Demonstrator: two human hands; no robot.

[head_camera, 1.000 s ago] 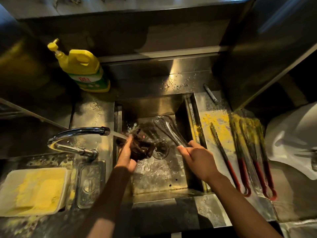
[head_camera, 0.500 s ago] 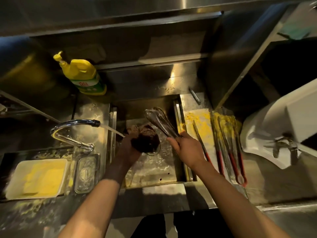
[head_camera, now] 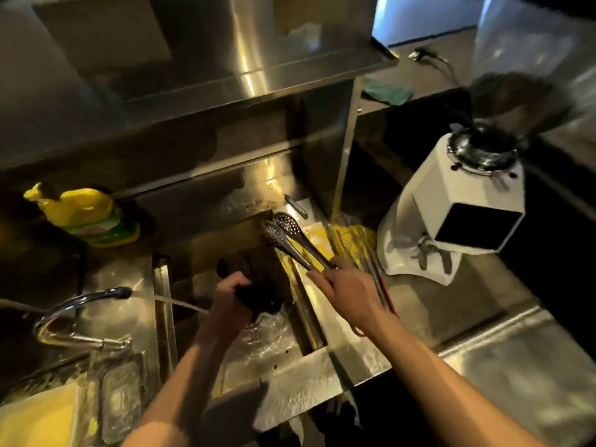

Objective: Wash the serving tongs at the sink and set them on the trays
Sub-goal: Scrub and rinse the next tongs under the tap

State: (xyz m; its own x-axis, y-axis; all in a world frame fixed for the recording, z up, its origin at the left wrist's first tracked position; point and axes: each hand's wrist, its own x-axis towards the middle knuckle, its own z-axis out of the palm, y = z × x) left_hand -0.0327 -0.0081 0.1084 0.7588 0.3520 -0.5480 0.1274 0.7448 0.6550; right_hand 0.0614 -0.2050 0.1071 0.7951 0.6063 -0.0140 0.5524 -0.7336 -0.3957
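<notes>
A commercial kitchen's wash station: a stainless-steel sink (head_camera: 300,362) set in a steel counter (head_camera: 483,366) beneath a steel shelf (head_camera: 258,75), with running faucet (head_camera: 80,301), yellow detergent bottle (head_camera: 80,211) and white hopper-topped grinder (head_camera: 458,221).

Stainless steel counter (head_camera: 483,366), wet and glaring, with a sink basin (head_camera: 267,346) sunk into it. Behind and well left of the sink basin, against the back wall, a yellow detergent bottle (head_camera: 80,211). Just left of the sink basin, a curved chrome faucet (head_camera: 77,304) mounted on the deck. Nearer than that, a clear rectangular container (head_camera: 121,398) lying flat beside a yellow-filled tray (head_camera: 35,417). Just right of the sink basin, red-handled tongs (head_camera: 379,279) laid side by side, blurred. Behind its far right corner, a small dark rod (head_camera: 296,206). Well right of the sink basin, a white grinder (head_camera: 458,221) standing upright.
</notes>
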